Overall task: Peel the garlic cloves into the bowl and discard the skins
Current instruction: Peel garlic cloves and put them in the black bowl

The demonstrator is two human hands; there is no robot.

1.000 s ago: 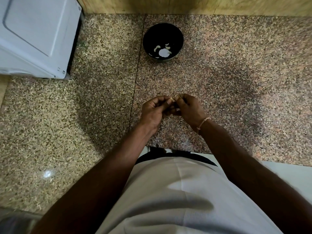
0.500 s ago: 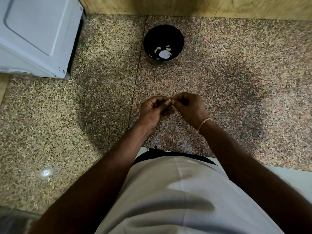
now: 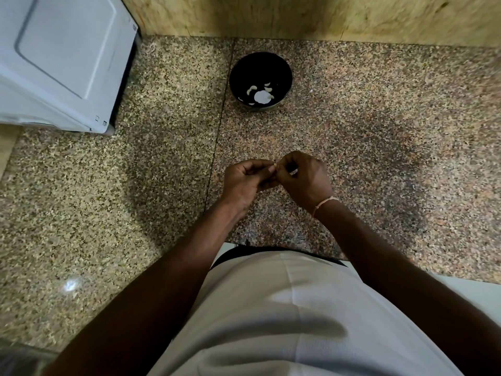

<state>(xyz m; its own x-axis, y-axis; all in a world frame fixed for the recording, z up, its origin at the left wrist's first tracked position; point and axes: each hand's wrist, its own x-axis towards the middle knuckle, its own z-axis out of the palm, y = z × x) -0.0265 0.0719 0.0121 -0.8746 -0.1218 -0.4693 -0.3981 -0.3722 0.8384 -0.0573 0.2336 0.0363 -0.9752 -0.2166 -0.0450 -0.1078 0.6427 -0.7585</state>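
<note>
I pinched a clove (image 3: 275, 166) btw my left hand (image 3: 245, 180) and right hand (image 3: 303, 177), probably mid-peel; it was too small to tell. Next: strip skin, drop clove into bowl (image 3: 288, 77) ahead.

Tabletop (image 3: 379, 137): speckled granite, pink-brown under the fingers (image 3: 271, 169), tan-grey to their left. Bowl (image 3: 238, 77) beyond the fingers: black, with white cloves (image 3: 261, 96) inside. Wristband (image 3: 324, 203) (behind the right-hand fingers): pale pink. Shirt (image 3: 284, 308): white.
</note>
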